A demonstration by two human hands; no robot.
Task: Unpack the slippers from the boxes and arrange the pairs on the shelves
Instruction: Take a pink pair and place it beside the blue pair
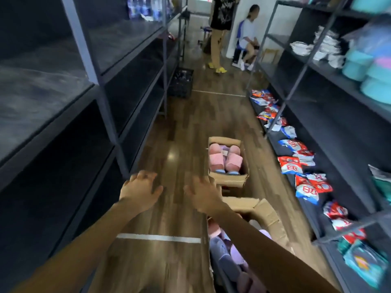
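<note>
Reaching forward over the brown wood-plank floor (169, 216) with both arms, left hand (140, 187) and right hand (203, 194) side by side, fingers spread, palms down, grasping nothing.

Likely trouble from here: splitting a pair, because the near open brown cardboard box (265, 210) holds a jumble of lilac, pink and grey plush slippers (234, 252) with no clear partners on top. Also catching a raised flap of that box with the right forearm, which passes directly over it, and tipping the box. Also a misjudged grab, given the smeared picture and, by judgement, a quick swing of the head.

Far open brown cardboard box (229, 178) just beyond and to the right of the right hand, fingertips near its near left corner, contact not discernible. Inside it, on top, a pair of pink plush slippers (225, 158) lying side by side. Dark metal shelving (53, 115) along the left, just beside the left hand; no slippers visible on it.
</note>
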